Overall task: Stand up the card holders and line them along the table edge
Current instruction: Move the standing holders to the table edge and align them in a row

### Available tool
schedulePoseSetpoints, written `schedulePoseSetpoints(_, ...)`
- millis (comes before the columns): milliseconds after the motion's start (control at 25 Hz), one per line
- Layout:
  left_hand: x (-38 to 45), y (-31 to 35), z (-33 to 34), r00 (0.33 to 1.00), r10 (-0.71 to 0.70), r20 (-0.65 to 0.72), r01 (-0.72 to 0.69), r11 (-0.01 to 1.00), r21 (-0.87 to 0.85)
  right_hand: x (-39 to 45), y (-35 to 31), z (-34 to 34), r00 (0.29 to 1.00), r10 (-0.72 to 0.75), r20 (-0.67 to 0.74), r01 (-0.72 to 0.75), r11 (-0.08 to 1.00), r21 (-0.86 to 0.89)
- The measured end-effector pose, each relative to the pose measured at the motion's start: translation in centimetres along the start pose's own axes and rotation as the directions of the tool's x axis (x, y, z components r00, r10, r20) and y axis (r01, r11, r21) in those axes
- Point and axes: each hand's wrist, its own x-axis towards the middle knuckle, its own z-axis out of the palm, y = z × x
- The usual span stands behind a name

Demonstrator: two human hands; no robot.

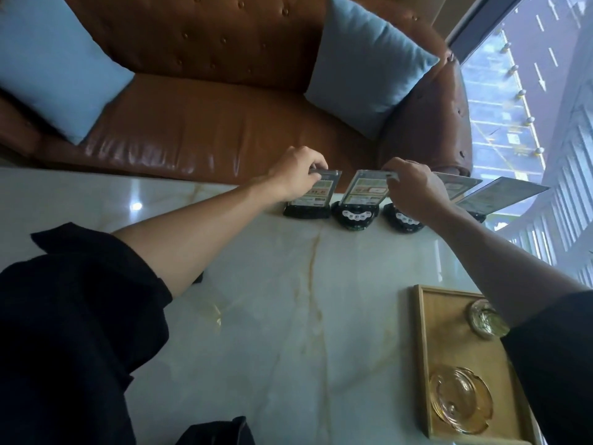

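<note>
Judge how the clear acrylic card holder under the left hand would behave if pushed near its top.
The clear acrylic card holder with the black base probably tips: it is tall and thin. The panel looks stiff. Its base may slide on the glossy marble table.

Across the marble table (288,316) I see a brown leather sofa (208,123) with a tufted back, a light blue cushion (51,65) at its left end and another (365,65) at its right. Near me on the right, a wooden tray (426,364) holds two amber glass ashtrays (459,399), one partly hidden. A window (513,101) at far right overlooks a street.
</note>
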Motion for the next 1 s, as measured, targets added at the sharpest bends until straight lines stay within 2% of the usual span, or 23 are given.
schedulePoseSetpoints(80, -1.0, -0.6, -0.9, 0.999, -0.017, -0.028, 0.016, 1.0, -0.006, -0.5, -0.4, -0.3, 1.0, 0.003, -0.006, -0.003, 0.999, -0.049)
schedulePoseSetpoints(200, -3.6, -2.5, -3.4, 0.992, -0.075, -0.102, 0.075, 0.997, -0.007, -1.5, -2.3, -1.3, 0.99, 0.038, -0.137, -0.049, 0.996, -0.08)
schedulePoseSetpoints(280, -5.9, -4.1, -5.4, 0.981, -0.133, -0.141, 0.135, 0.991, 0.001, -2.2, -4.5, -2.0, 0.976, 0.037, -0.214, -0.049, 0.997, -0.052)
schedulePoseSetpoints(400, -10.2, -6.6, -8.5, 0.956, -0.222, -0.194, 0.224, 0.975, -0.012, -3.5, -9.4, -2.5, 0.976, -0.02, -0.218, 0.037, 0.997, 0.07)
schedulePoseSetpoints(600, -17.7, -10.8, -11.9, 0.901, -0.374, -0.221, 0.372, 0.927, -0.054, -6.6, -19.4, -0.3, 0.975, -0.209, -0.081, 0.224, 0.917, 0.33)
schedulePoseSetpoints(720, -22.0, -13.2, -12.7, 0.862, -0.449, -0.234, 0.446, 0.892, -0.068, -9.6, -24.9, 2.5, 0.928, -0.369, 0.048, 0.318, 0.853, 0.414)
schedulePoseSetpoints(880, -26.3, -16.3, -12.2, 0.806, -0.551, -0.218, 0.532, 0.835, -0.142, -12.8, -29.8, 6.5, 0.87, -0.448, 0.206, 0.316, 0.828, 0.464)
schedulePoseSetpoints(1000, -27.8, -18.2, -10.7, 0.786, -0.603, -0.136, 0.57, 0.792, -0.219, -13.9, -32.1, 8.8, 0.874, -0.413, 0.257, 0.284, 0.862, 0.421)
